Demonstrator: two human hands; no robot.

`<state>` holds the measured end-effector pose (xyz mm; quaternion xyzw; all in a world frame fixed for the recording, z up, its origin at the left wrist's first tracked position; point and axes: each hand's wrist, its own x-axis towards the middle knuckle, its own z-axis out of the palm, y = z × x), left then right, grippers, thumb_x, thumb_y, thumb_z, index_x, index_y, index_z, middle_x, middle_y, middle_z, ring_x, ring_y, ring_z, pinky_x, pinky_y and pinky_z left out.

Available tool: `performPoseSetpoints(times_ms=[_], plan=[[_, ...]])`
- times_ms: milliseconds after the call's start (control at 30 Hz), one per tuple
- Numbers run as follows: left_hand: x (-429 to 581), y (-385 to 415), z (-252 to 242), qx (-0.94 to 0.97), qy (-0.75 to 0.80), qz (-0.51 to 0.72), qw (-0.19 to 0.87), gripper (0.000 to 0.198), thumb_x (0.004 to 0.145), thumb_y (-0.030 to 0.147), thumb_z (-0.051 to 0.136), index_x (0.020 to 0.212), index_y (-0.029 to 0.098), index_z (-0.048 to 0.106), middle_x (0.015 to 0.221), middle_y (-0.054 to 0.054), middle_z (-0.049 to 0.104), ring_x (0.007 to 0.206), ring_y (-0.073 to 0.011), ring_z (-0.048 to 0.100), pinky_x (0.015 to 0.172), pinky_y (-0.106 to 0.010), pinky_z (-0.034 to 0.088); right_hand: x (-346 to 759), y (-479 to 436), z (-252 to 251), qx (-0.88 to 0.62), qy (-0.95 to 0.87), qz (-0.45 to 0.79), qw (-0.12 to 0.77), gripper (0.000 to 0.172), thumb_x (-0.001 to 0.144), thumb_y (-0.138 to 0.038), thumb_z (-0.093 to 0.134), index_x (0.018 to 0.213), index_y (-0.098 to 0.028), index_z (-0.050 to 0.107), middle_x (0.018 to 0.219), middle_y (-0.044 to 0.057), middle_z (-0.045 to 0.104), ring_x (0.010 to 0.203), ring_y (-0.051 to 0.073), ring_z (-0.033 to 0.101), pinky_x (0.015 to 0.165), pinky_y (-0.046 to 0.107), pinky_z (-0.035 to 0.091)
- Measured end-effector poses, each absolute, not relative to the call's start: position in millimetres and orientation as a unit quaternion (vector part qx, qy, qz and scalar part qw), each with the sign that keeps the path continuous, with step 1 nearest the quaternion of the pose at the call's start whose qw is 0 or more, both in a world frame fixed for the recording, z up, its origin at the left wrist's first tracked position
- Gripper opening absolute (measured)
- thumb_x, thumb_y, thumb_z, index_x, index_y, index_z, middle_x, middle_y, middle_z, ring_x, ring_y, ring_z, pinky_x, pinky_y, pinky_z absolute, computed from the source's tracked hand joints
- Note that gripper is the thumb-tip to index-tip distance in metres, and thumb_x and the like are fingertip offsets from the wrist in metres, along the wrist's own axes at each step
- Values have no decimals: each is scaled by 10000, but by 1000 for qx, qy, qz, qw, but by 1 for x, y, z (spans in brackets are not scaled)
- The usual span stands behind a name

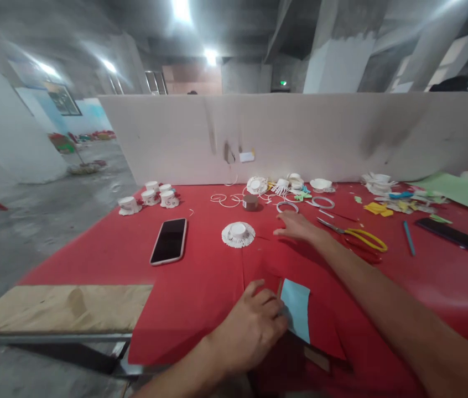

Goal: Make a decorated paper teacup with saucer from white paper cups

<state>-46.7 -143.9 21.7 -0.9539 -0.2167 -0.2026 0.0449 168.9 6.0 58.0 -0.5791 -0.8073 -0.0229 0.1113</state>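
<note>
Near the table's front edge, my left hand (256,323) is closed, its fingers curled down beside a light blue piece of paper (299,309). What lies under those fingers is hidden. My right hand (296,226) stretches forward over the table with its fingers apart and nothing in them. Just beyond its fingertips is a pale tape ring (287,207). A brown roll (250,203) stands to the left of that ring. In front of the roll sits a white paper cup with a fringed, flattened rim (238,232). Yellow-handled scissors (360,236) lie beyond my right forearm.
A phone (169,241) lies at left, below several white cups (150,197). More fringed cups (256,185) and paper strips line the back panel (300,132). At right are a blue pen (409,239), a dark long object (458,239) and green paper (460,190).
</note>
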Motion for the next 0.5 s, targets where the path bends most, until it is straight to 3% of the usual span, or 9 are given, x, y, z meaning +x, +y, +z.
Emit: performPoseSetpoints(times_ms=[67,167,333,500], plan=[[-51,-135,24,-959,-198,-198,45,161,886,221,462,851,197,617,878,-33,624,870,-150,526,966,-387,303,166,47,57,-588,-807,24,40,452,697,-359,688,1056,-105,588,1100,171,605,1014,263,554,790,302,421],[-59,-119,28,-964,-184,-190,26,185,896,246,454,840,207,626,847,-24,640,846,-140,541,931,-353,327,170,82,49,-587,-802,111,-7,448,580,-340,767,934,-125,597,935,114,642,841,217,586,647,252,408],[-70,-87,35,-967,-159,-199,-29,195,890,324,472,865,227,639,909,-12,674,837,-126,566,839,-291,376,185,95,32,-600,-766,228,40,293,546,-256,757,714,-163,535,609,-23,557,566,118,516,500,216,336],[-86,-49,57,-970,-156,-172,-65,172,878,254,483,857,230,652,983,-16,674,884,-143,585,814,-294,416,200,84,44,-586,-755,278,100,235,628,-246,661,609,-179,437,533,-53,466,500,89,462,464,207,301]])
